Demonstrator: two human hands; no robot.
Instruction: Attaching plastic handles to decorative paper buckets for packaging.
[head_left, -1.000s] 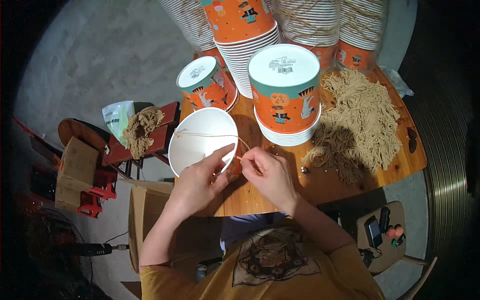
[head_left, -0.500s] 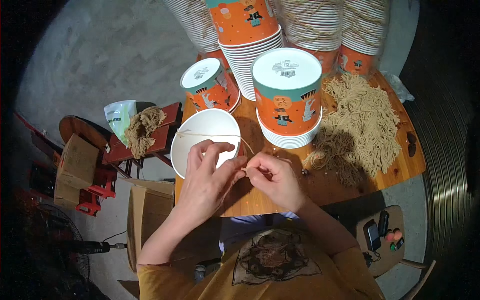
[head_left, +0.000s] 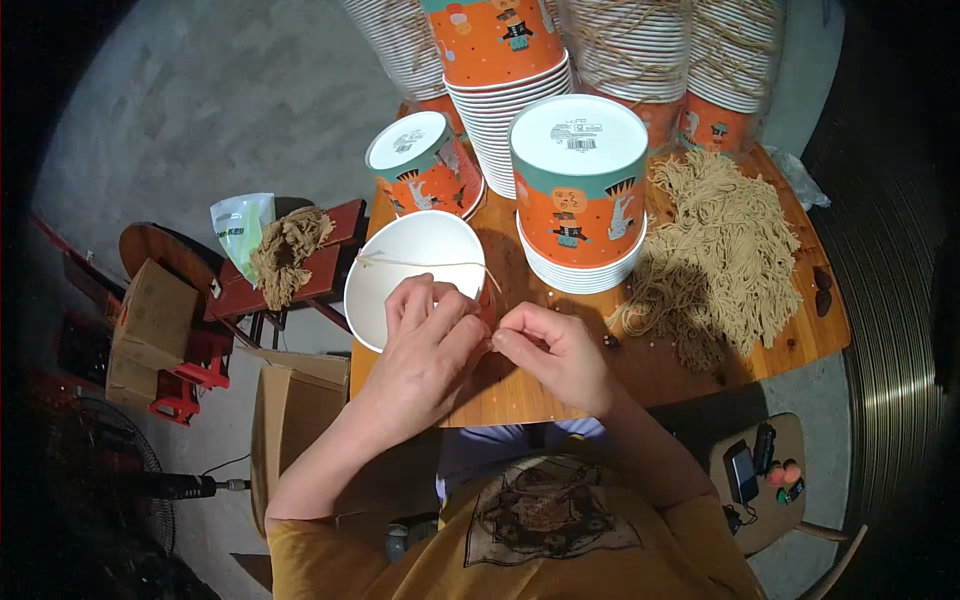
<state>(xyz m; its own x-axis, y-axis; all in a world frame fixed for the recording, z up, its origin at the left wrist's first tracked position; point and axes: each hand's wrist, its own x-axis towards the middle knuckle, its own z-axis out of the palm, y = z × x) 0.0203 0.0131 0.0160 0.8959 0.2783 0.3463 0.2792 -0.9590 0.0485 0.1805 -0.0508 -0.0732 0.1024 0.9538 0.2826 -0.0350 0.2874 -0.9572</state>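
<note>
A paper bucket point(head_left: 372, 295) with a white inside lies tilted at the table's near left edge, its mouth facing up and toward me. A thin beige cord point(head_left: 425, 263) runs across that mouth and down past its right rim. My left hand point(head_left: 425, 350) is curled in front of the bucket's right side, fingertips bent inward. My right hand point(head_left: 555, 360) pinches the cord's end, thumb against forefinger, meeting the left fingertips. Exactly how the cord passes between the fingers is hidden. A large heap of beige cords point(head_left: 735, 250) lies on the right.
An upturned orange bucket stack point(head_left: 578, 215) stands just beyond my hands. Another bucket point(head_left: 418, 175) leans behind the tilted one, and tall stacks point(head_left: 510, 130) line the back of the wooden table point(head_left: 640, 385). A cardboard box point(head_left: 300, 405) and a red bench point(head_left: 335, 250) are left.
My left fingers have curled in more tightly, and the right fingers have closed into a flatter pinch. The bucket and cord have barely shifted in view.
</note>
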